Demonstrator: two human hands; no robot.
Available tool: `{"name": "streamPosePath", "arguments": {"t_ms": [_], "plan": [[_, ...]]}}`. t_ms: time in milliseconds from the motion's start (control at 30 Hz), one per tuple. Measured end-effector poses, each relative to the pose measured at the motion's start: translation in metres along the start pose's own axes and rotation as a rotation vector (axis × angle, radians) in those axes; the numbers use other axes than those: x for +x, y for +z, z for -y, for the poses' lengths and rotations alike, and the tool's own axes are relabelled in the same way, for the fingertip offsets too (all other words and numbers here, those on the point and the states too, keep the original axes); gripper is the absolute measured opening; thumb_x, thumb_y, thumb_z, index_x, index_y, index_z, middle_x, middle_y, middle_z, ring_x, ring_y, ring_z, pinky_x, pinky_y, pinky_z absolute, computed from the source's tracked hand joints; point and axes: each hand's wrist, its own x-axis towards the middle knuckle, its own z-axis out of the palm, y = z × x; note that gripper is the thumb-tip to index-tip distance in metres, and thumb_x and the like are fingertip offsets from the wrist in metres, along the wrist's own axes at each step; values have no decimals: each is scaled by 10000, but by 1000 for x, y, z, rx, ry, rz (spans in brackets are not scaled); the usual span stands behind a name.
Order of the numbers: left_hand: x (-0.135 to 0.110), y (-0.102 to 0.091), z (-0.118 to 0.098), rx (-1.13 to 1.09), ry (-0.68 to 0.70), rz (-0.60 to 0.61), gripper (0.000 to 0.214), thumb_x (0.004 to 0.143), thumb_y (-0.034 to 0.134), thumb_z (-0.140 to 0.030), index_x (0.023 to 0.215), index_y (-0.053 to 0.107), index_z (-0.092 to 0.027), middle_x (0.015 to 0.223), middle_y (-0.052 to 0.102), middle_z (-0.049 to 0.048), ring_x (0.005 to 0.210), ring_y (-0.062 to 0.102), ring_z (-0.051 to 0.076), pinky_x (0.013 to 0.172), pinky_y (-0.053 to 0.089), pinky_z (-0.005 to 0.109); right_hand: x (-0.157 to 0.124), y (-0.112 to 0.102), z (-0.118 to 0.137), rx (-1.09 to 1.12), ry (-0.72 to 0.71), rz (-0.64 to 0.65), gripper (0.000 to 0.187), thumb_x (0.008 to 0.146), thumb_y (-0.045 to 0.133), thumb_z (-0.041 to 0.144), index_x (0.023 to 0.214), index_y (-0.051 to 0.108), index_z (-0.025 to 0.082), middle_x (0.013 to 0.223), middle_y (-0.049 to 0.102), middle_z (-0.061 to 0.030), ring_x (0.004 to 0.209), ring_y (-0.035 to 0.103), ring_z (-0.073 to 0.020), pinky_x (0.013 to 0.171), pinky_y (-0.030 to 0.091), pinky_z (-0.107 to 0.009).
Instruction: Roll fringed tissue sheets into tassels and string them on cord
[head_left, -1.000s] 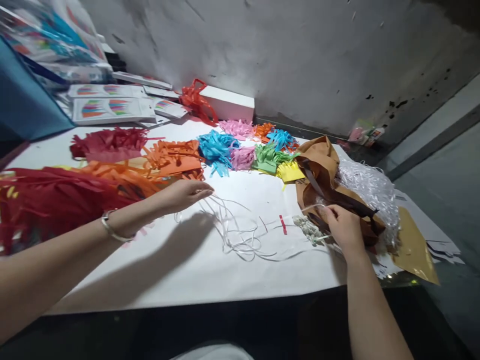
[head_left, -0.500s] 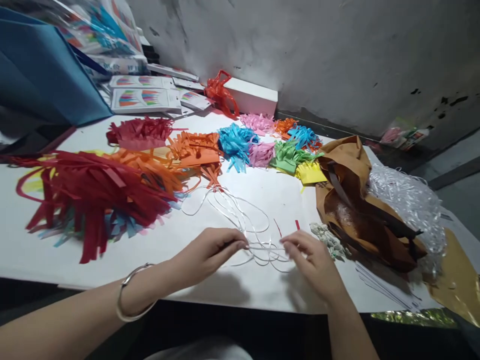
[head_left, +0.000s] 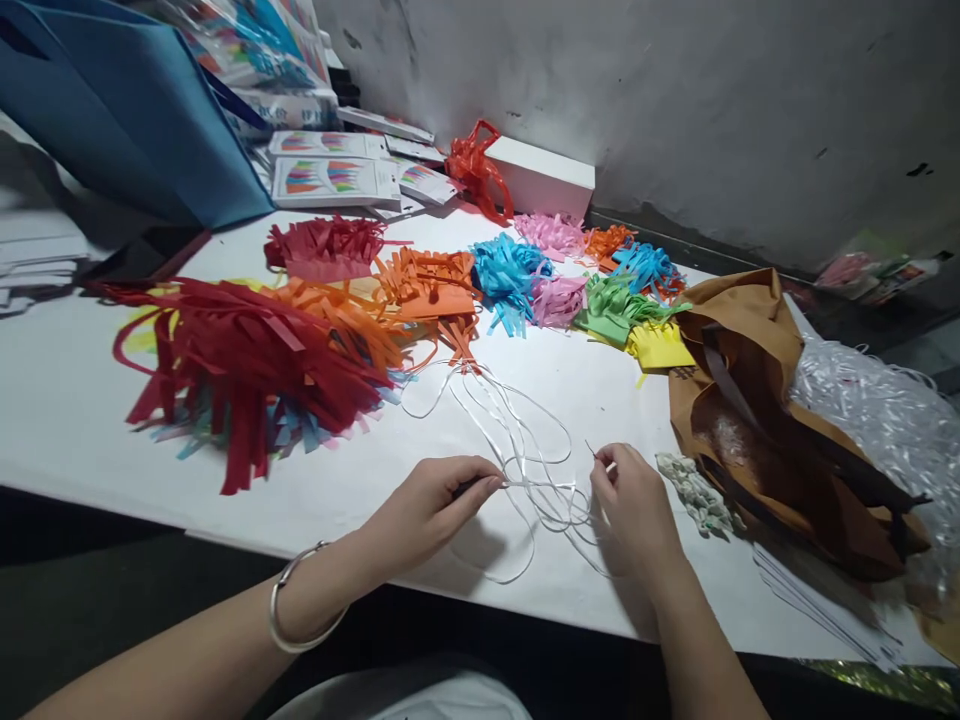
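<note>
A bundle of looped white string [head_left: 517, 440] lies on the white table, its far end by the orange paper tassels [head_left: 463, 335]. My left hand [head_left: 442, 505], with a bangle on its wrist, pinches part of this string between thumb and forefinger. To the right of the loops, my right hand [head_left: 634, 505] is low over the table, thumb and forefinger pinched together at a thin dark strand [head_left: 589, 449] that sticks out past the fingertips. Its other end is hidden by the fingers.
Red tassels [head_left: 247, 350] are heaped at the left, and blue tassels [head_left: 510, 275] farther back. A brown bag [head_left: 731, 300] and a knotted pale cord [head_left: 697, 495] are at the right. Flat boxes [head_left: 334, 182] and a blue bag [head_left: 142, 120] stand at the back left.
The view has swung, so everything appears farther right. My right hand has come away from the white string and closed at the thin strand. My left hand still pinches the string.
</note>
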Motion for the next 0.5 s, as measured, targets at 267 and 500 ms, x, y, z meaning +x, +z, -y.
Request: {"name": "streamPosePath", "arguments": {"t_ms": [267,500], "plan": [[-6,18,-11,-130,30,88,262,970,488,-283,916,697,-134,653,583,-12,600,517,102,584,418,194,-78,18,55,959,255,235,272,955,580,459,1000,573,191,721,628,12,506,628,-110,493,520,-222],[-11,25,-14,-148,23,104,269,973,494,-272,910,705,-117,661,608,-1,602,533,97,598,429,189,-82,31,52,1005,234,144,177,960,606,372,962,494,235,744,645,32,546,644,-99,522,542,-202]]}}
